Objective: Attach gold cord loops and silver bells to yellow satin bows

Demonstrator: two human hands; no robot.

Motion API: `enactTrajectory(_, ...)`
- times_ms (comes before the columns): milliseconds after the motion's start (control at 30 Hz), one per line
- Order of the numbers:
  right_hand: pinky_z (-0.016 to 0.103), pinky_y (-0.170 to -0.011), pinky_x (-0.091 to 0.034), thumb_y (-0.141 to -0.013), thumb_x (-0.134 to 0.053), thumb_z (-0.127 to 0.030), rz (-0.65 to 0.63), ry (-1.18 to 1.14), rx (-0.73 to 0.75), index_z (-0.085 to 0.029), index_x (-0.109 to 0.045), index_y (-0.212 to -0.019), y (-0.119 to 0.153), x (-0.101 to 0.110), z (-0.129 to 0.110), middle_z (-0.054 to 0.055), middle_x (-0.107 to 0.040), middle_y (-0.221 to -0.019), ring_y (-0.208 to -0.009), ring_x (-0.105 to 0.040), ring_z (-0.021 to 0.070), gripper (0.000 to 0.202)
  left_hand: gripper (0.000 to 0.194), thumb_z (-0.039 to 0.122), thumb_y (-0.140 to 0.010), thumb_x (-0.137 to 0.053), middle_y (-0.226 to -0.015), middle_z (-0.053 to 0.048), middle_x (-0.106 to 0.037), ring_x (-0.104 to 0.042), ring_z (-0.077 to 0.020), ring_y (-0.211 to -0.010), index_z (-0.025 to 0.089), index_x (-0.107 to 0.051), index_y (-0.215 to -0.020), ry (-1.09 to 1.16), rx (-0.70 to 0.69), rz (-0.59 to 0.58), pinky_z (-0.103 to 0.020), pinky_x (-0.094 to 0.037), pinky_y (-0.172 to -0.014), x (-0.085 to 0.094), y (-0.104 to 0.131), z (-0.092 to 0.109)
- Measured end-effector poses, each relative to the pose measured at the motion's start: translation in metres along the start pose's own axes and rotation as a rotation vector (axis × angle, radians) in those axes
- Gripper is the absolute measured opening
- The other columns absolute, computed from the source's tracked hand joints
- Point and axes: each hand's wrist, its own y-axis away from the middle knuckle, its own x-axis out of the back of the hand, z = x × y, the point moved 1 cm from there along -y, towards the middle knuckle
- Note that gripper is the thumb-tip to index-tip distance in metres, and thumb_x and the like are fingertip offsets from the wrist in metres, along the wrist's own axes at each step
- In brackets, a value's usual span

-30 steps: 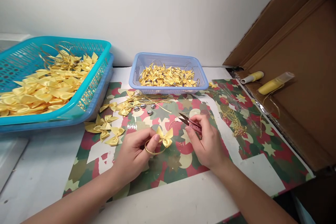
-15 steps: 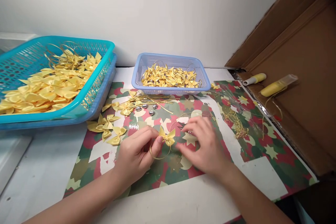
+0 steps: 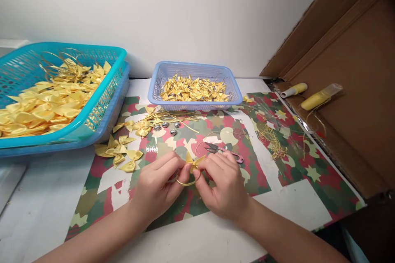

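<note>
Left hand (image 3: 159, 183) and right hand (image 3: 224, 185) both pinch the bow (image 3: 195, 162), fingertips closed, over the counter (image 3: 185, 242). Uneven pulling could crush its loops or bend the ring (image 3: 187, 184); the snips (image 3: 212, 148) alongside could nick a finger.

Shiny yel. bow (image 3: 194, 163), gold loop (image 3: 187, 184) on near side, held btwn L fingers (image 3: 173, 165) & R fingers (image 3: 211, 165).

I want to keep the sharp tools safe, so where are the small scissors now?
In the head view, the small scissors lie right of centre on the patterned sheet, just beyond the right hand.
</note>
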Motion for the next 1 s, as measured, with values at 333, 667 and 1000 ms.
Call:
enactTrajectory(333,0.029,-0.059,-0.028,-0.085,-0.045,-0.017,-0.04,-0.033,-0.072,-0.019,-0.049,-0.065,0.004,-0.0023,-0.0029,-0.002,-0.054,-0.057,-0.054,-0.045,0.0124,0.02,0.026,0.011,-0.083,-0.057,-0.055,0.005,-0.041,-0.036,-0.0103,-0.047,0.021,-0.045,-0.063,-0.252,-0.203,0.007,-0.024,-0.028,-0.044,0.0012,-0.0017,0.0018)
enactTrajectory(667,0.027,-0.058,-0.029,-0.084,-0.048,-0.02,-0.05,-0.048,-0.092,-0.019,-0.047,-0.065,0.0014,-0.0027,-0.0019,-0.003,-0.049,-0.057,-0.054,-0.041,0.0113,0.019,0.027,0.012,-0.085,-0.055,-0.054,0.005,-0.038,-0.033,-0.0106,-0.047,0.021,-0.044,-0.062,-0.283,-0.194,-0.011,-0.023,-0.027,-0.044,-0.0002,-0.003,0.002)
enactTrajectory(1000,0.024,-0.051,-0.026,-0.084,-0.049,-0.019,-0.207,-0.324,-0.364,-0.02,-0.044,-0.067,-0.0001,-0.0002,0.0002,-0.006,-0.038,-0.055,-0.051,-0.036,0.0094,0.018,0.021,0.011,-0.085,-0.056,-0.057,0.003,-0.045,-0.037,-0.0109,-0.048,0.02,-0.049,-0.067,-0.218,-0.201,-0.011,-0.022,-0.031,-0.045,0.001,0.0001,0.0003)
